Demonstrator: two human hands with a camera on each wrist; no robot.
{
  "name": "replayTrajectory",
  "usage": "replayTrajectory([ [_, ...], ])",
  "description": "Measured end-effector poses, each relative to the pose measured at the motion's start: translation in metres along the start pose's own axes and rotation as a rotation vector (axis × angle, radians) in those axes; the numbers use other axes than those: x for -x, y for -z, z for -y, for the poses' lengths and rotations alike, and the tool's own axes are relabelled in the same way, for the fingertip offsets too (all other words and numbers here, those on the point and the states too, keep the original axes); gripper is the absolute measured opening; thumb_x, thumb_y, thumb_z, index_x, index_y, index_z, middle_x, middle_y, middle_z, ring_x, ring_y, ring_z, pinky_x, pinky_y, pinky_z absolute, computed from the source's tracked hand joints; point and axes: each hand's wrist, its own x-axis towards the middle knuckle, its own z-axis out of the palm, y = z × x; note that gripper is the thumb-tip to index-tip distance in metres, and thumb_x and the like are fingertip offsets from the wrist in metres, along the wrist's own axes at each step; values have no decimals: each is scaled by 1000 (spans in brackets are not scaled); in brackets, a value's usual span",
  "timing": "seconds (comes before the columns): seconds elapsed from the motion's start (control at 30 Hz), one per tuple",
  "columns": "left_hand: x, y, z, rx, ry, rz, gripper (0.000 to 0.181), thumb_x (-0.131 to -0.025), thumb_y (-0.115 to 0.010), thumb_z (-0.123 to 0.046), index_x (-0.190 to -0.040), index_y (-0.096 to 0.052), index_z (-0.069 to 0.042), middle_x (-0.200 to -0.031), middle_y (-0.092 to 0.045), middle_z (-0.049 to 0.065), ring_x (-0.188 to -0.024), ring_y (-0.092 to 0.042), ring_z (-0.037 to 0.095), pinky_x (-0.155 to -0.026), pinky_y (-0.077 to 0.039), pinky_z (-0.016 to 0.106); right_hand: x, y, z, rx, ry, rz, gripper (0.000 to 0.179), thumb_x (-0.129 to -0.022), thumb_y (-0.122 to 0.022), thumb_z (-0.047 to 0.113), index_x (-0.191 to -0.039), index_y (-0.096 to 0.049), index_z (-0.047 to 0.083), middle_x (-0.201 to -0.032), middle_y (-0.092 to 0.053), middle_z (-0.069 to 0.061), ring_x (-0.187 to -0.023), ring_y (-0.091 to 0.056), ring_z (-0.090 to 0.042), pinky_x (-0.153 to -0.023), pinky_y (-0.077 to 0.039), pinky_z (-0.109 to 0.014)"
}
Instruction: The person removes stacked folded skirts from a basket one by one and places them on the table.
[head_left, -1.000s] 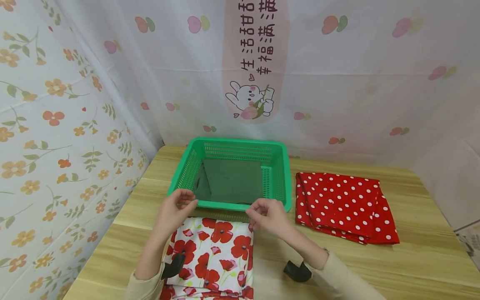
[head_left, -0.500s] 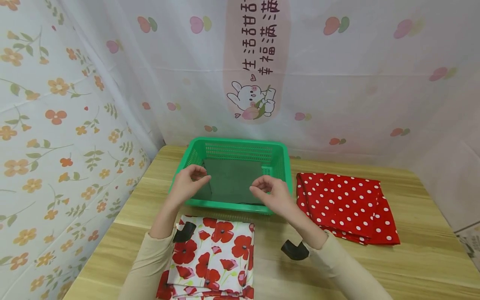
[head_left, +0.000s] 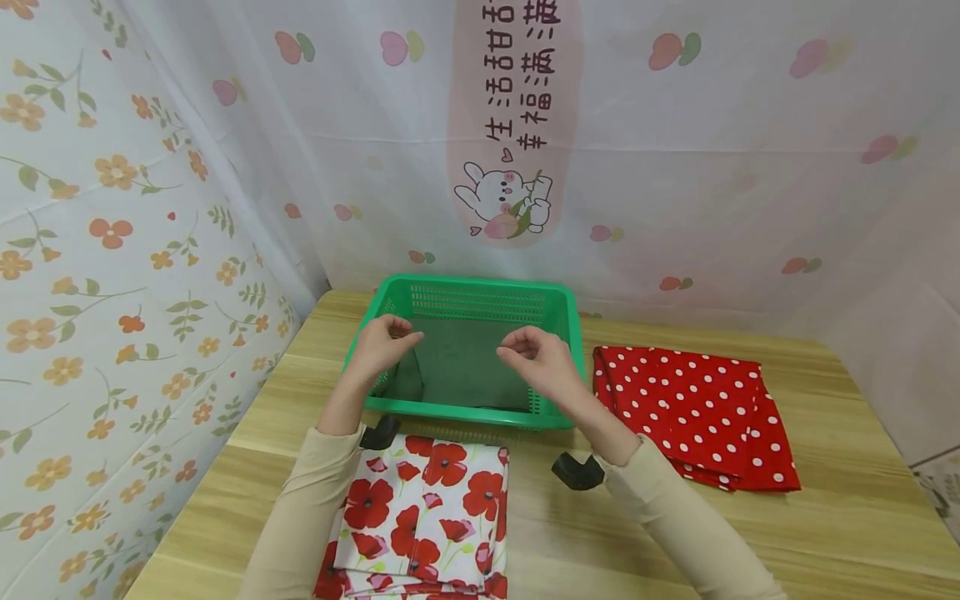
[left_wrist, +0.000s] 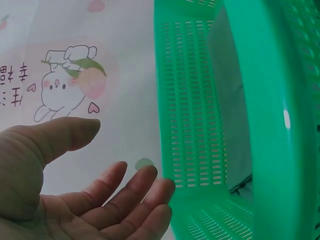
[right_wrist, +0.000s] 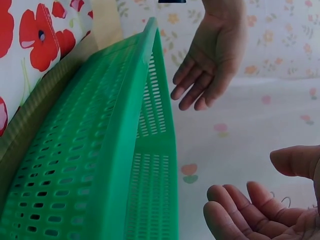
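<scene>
The basket (head_left: 465, 414) is smooth, glossy plastic. The dark green cloth (head_left: 465, 367) looks matt; the poppy cloth (head_left: 427, 512) and polka-dot cloth (head_left: 690, 408) are matt fabric too. The table (head_left: 570, 542) shows wood grain with a faint sheen. The curtain (head_left: 675, 167) is matt, lightly creased cloth.

Wood-grain tabletop (head_left: 847, 533) in a corner hung with printed white cloth.
In the head view, the back hanging (head_left: 637, 167), scattered with pink and orange heart-like fruits, spans eleven to two o'clock; at twelve, its pale pink panel (head_left: 468, 117) bears dark Chinese characters and a cartoon rabbit (head_left: 495, 192). The side hanging (head_left: 97, 317) at nine o'clock carries orange and yellow flowers. Light falls soft, leaving a pale sheen on the tabletop near six.
</scene>
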Motion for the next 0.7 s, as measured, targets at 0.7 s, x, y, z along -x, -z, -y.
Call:
replayTrajectory([
  [0.7, -22, -8, 1, -129, 140, 126, 33, -94, -55, -23, -88, -59, 9, -84, -60, 18, -78, -58, 27, -74, -48, 35, -33, 2, -12, -155, -267, 167, 48, -92, -58, 22, -133, -44, -1, -134, -46, -18, -123, -43, -32, -101, -37, -46],
])
